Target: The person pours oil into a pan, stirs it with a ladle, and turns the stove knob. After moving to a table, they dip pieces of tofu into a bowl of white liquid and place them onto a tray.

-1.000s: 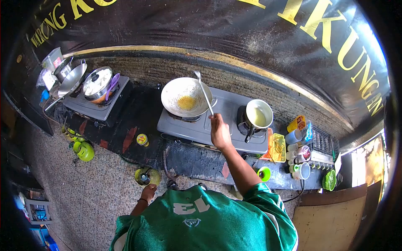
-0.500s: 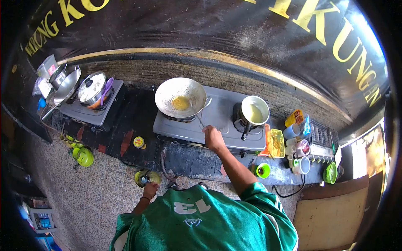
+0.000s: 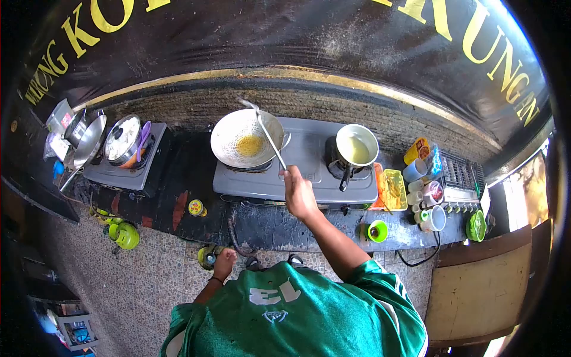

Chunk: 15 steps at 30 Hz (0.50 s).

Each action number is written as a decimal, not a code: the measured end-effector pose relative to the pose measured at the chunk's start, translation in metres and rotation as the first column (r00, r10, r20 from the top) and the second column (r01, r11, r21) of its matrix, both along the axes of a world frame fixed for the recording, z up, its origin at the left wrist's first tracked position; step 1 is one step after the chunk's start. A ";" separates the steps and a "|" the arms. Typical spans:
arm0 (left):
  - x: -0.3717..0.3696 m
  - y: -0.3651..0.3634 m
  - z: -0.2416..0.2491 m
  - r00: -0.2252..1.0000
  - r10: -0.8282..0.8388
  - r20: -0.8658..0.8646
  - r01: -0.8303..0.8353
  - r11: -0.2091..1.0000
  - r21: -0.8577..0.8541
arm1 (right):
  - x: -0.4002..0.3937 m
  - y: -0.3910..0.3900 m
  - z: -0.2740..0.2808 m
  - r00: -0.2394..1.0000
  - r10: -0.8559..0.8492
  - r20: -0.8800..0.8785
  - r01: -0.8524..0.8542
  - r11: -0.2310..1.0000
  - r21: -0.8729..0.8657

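The person's left hand [image 3: 226, 260] hangs low in front of the stove [image 3: 308, 138], near a gas cylinder [image 3: 206, 257]; its fingers look loosely bent, though how far open they are cannot be told, and nothing shows in them. A green cup [image 3: 377, 231] stands before the stove's right end, and a yellow-topped jar [image 3: 196, 207] to the stove's left. The right hand [image 3: 299, 193] reaches over the stove's front, fingers closed around the handle of a long utensil [image 3: 270, 141]. The handle slants across the wok [image 3: 223, 138] on the stove's left burner, with yellow liquid [image 3: 250, 146] in its bottom; the utensil's blurred head is at the far rim. A pot [image 3: 357, 131] sits on the stove's right burner.
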<state>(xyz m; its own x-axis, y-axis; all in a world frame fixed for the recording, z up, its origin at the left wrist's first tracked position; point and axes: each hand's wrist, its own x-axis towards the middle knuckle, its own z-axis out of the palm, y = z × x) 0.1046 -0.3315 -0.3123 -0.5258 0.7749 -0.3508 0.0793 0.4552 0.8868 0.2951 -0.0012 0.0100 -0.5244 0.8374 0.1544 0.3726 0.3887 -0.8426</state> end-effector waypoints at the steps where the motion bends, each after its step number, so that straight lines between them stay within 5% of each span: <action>1: 0.000 0.007 0.003 1.000 -0.005 0.001 0.005 1.000 -0.006 | 0.002 0.012 -0.028 0.996 0.047 0.072 -0.052 0.997 0.065; 2: 0.000 0.013 0.006 0.999 -0.015 0.030 0.015 1.000 0.026 | 0.003 0.043 -0.103 0.984 0.159 0.083 -0.174 0.955 0.239; 7: -0.007 0.052 0.020 0.999 -0.048 0.000 0.048 0.980 0.194 | 0.017 0.005 -0.027 0.999 0.036 0.008 -0.037 0.988 0.147; 8: -0.011 0.081 0.033 0.990 0.010 0.144 -0.026 0.994 0.109 | 0.017 -0.003 -0.001 1.000 0.003 0.003 -0.003 1.000 0.026; 10: -0.020 0.112 0.044 0.996 -0.085 -0.002 0.085 0.989 0.122 | 0.011 -0.003 0.004 0.998 -0.040 -0.042 0.038 0.998 -0.048; 13: -0.035 0.158 0.023 0.995 0.006 -0.103 -0.002 0.999 0.042 | 0.010 0.027 -0.081 0.993 0.055 0.102 -0.066 0.992 0.106; 15: -0.032 0.181 0.050 0.978 0.058 -0.202 -0.076 0.994 -0.081 | 0.018 0.015 -0.067 0.993 0.037 0.115 -0.048 0.994 0.097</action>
<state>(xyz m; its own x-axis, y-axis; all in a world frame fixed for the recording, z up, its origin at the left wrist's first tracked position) 0.0723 -0.1508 -0.2623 -0.6418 0.7062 -0.2989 0.2168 0.5409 0.8127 0.3128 0.0142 -0.0575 -0.5778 0.7976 0.1734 0.4443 0.4856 -0.7529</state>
